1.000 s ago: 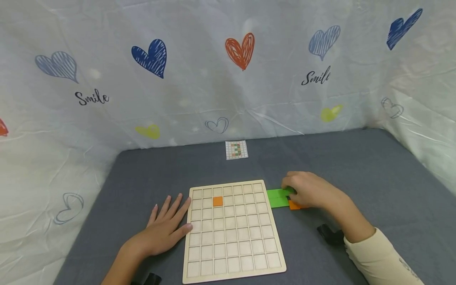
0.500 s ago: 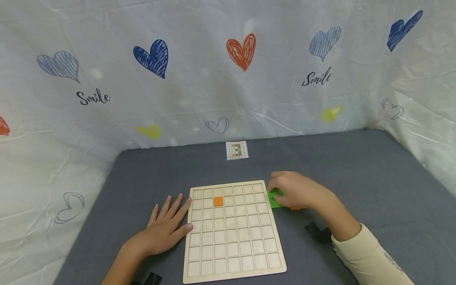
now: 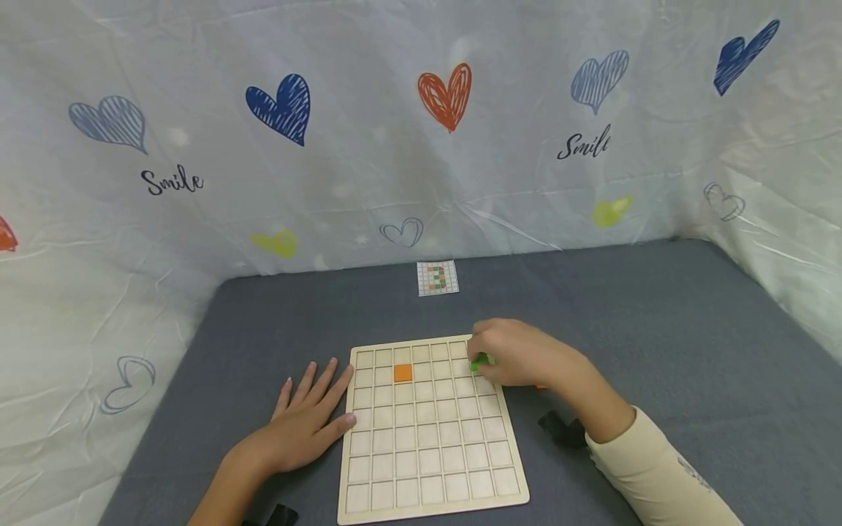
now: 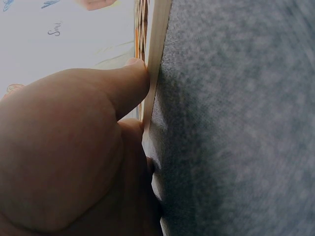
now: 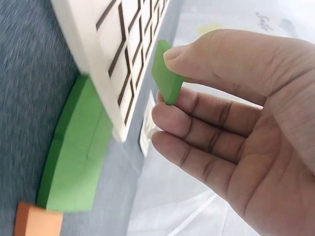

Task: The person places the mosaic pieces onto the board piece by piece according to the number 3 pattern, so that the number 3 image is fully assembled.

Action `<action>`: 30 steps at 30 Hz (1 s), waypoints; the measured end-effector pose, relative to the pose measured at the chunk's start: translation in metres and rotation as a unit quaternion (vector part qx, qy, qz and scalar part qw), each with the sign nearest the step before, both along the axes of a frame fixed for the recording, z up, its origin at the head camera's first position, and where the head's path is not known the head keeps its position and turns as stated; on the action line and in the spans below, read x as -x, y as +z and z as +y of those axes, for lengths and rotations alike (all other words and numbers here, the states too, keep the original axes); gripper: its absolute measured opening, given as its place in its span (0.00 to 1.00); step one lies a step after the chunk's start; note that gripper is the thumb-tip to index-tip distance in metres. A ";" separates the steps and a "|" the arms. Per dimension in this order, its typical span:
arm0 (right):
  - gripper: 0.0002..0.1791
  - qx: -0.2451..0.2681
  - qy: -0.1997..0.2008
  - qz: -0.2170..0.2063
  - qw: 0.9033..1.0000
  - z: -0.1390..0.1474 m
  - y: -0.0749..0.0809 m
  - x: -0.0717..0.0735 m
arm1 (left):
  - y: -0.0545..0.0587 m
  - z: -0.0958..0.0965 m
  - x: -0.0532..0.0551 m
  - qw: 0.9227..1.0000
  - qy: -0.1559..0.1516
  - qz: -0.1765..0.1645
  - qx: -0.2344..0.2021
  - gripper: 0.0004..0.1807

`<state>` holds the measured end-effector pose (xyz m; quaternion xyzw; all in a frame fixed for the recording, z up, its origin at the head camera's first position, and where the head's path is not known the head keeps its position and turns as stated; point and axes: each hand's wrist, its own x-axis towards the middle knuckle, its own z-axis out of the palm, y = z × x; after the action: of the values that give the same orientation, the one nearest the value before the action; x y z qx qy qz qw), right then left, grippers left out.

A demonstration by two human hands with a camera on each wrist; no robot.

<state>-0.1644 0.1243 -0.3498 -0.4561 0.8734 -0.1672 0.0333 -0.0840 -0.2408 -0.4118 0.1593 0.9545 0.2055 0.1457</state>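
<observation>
A light wooden grid board (image 3: 421, 438) lies on the dark cloth, with one orange square tile (image 3: 403, 372) in a cell of its second row. My left hand (image 3: 299, 431) is spread flat at the board's left edge, thumb and fingertips touching the rim. Over the board's upper right corner, my right hand (image 3: 520, 352) pinches a green square tile (image 5: 166, 73) between thumb and fingers, seen closely in the right wrist view. Beside the board's right edge lie more green tiles (image 5: 76, 152), with an orange tile (image 5: 38, 220) at their end; the right hand mostly hides these in the head view.
A small printed grid card (image 3: 437, 278) with coloured squares lies beyond the board, close to the back edge of the table (image 3: 316, 314). A white curtain (image 3: 355, 146) with hearts stands behind. Black straps (image 3: 561, 429) show under the right wrist.
My right hand has moved left from the tiles beside the board to above its upper right corner, bringing a green tile along. The left hand stays in place.
</observation>
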 end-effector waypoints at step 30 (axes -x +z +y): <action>0.08 -0.011 0.030 -0.030 0.999 -0.058 -0.012 0.004 | -0.002 -0.001 0.001 1.000 -0.002 0.004 0.002 0.42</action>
<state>-0.1681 0.0667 -0.3621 -0.4767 0.8597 -0.1698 0.0695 -0.0846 -0.2415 -0.4143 0.1615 0.9553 0.2024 0.1427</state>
